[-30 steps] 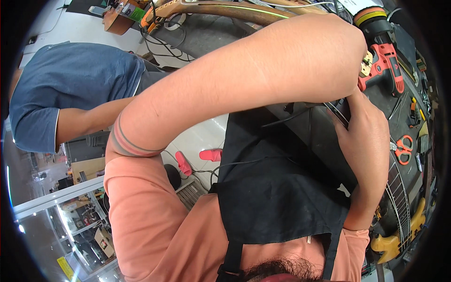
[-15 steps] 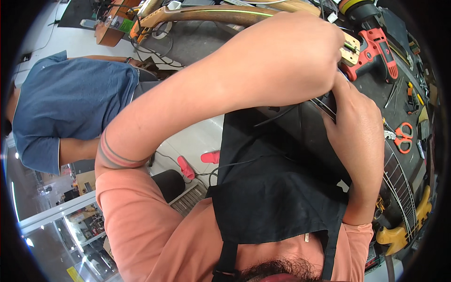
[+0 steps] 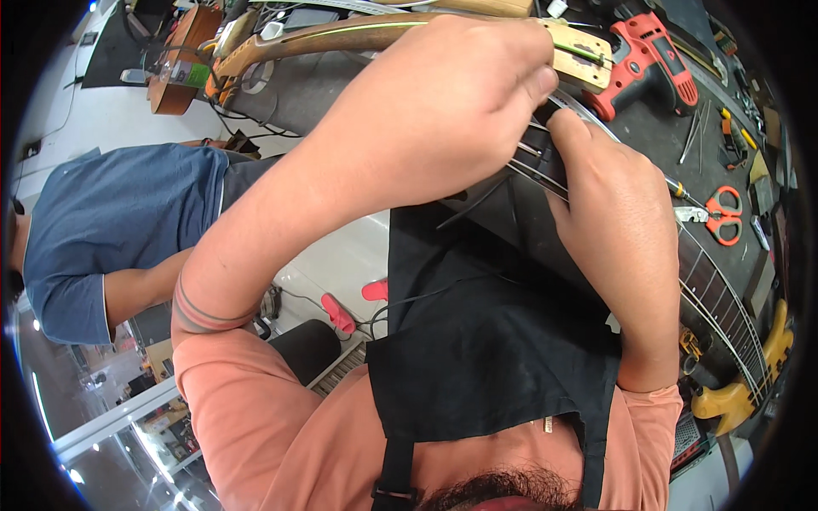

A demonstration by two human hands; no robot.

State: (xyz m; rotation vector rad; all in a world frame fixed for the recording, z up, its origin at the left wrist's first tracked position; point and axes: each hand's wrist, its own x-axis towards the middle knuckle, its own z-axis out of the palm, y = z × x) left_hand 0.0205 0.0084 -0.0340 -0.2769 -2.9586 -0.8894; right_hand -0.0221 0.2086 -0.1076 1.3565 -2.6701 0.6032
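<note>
Under my hands lies a dark-bodied stringed instrument, a guitar or bass, with metal strings (image 3: 538,177) running across it. My left hand (image 3: 490,89) reaches over from the left, thumb and fingers pressed together just above the strings; what they pinch is hidden. On the other side my right hand (image 3: 609,175) is bent over the strings, index finger and thumb apart around a dark part, other fingertips out of sight. Its fretted neck (image 3: 711,285) extends to the lower right, towards a yellowish wooden headstock (image 3: 724,409).
A loose wooden neck (image 3: 341,34) lies along the back, its pale heel (image 3: 584,60) beside a red cordless power tool (image 3: 648,68). Orange-handled scissors (image 3: 724,215) and a screwdriver (image 3: 677,187) lie at right. A person in a blue shirt (image 3: 128,230) stands at left.
My two hands have drawn slightly apart, showing more of the strings between them. The whole view has shifted, so the bench things appear further left. The left hand's fingertips have come into sight.
</note>
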